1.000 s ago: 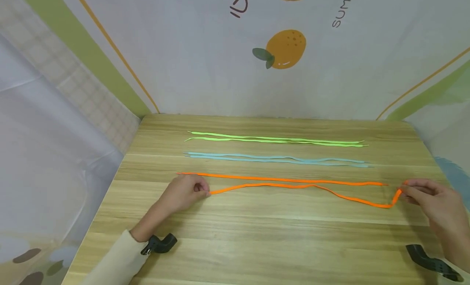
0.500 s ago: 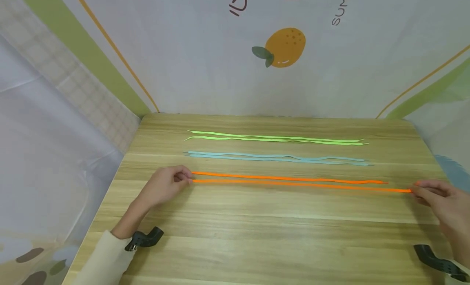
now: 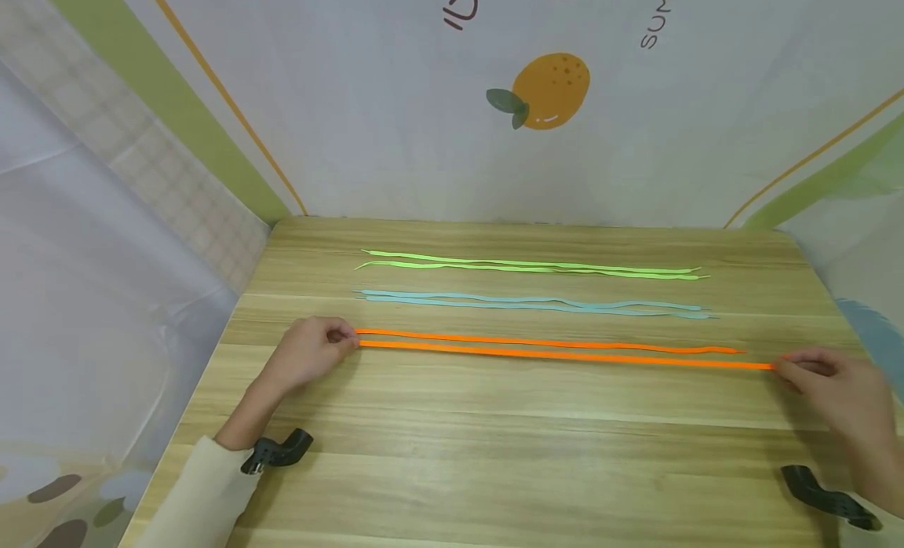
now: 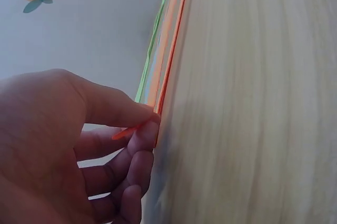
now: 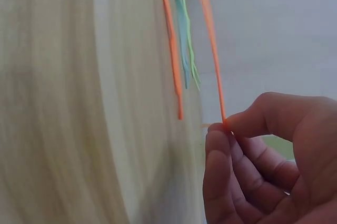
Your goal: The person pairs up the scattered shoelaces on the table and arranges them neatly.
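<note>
An orange shoelace point(image 3: 565, 357) is stretched straight across the table in the head view. My left hand point(image 3: 307, 353) pinches it near its left end between thumb and fingertips. In the left wrist view a short orange end point(image 4: 126, 133) pokes out past the left thumb. At the other side my right hand point(image 3: 840, 387) pinches the same lace near its right end. The right wrist view has the lace rising taut from the thumb and index finger. A second orange shoelace point(image 3: 551, 343) lies just behind it on the table, its left end hidden by the left hand.
Two light blue shoelaces point(image 3: 480, 301) lie side by side behind the orange ones. Farther back are two lime green shoelaces point(image 3: 480, 261). All rest on a wooden table point(image 3: 508, 462), which meets a printed cloth backdrop point(image 3: 395, 140). A black mount point(image 3: 282, 451) sits on the left wrist.
The front orange lace, slack and bent at its right end, is now pulled straight. My left hand moved left and farther back; my right hand went out right, then slightly back left.
</note>
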The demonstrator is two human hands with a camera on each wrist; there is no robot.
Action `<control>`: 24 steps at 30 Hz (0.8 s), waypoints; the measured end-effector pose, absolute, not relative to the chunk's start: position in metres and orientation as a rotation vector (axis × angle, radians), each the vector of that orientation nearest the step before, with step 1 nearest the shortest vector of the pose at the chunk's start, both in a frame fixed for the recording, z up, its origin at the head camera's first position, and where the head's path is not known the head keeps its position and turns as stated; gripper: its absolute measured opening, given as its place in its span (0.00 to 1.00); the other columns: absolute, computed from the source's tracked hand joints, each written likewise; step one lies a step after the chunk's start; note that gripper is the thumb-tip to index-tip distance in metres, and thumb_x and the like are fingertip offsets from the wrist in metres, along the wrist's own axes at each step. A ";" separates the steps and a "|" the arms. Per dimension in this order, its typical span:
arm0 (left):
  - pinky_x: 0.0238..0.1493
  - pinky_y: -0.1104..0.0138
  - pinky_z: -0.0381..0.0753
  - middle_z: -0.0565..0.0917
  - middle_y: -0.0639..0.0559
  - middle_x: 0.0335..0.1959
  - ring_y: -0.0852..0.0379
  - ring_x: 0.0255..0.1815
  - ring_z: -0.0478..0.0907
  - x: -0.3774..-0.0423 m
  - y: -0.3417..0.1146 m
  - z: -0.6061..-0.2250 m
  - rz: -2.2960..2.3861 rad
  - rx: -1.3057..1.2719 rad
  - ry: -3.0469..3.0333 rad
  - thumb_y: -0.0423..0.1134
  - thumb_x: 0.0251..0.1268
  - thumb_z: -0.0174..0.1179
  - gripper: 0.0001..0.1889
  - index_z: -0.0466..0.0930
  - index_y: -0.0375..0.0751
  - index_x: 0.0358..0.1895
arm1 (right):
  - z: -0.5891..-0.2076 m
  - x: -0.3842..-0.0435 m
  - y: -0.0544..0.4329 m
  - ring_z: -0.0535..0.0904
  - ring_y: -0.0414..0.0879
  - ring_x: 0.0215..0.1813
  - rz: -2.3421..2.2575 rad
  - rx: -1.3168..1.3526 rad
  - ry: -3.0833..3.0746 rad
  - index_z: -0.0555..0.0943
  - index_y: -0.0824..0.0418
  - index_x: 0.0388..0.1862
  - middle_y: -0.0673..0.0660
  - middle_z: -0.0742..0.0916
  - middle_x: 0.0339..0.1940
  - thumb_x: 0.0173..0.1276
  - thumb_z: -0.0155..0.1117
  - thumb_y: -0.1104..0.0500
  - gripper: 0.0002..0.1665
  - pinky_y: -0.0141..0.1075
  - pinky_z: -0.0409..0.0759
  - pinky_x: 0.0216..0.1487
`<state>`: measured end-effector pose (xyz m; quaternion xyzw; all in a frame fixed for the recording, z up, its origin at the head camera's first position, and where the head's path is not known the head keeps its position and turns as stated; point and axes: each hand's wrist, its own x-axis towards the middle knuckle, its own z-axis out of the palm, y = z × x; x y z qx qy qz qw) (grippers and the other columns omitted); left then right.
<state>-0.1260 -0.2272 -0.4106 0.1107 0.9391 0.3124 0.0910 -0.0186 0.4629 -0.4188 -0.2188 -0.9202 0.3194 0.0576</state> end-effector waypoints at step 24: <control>0.35 0.60 0.76 0.88 0.55 0.28 0.54 0.29 0.79 -0.132 -0.229 -0.410 0.818 0.172 2.879 0.38 0.65 0.67 0.08 0.93 0.40 0.37 | -0.434 -0.035 0.451 0.70 0.24 0.30 0.691 -0.438 -2.890 0.88 0.71 0.45 0.63 0.92 0.35 0.75 0.73 0.55 0.17 0.30 0.69 0.31</control>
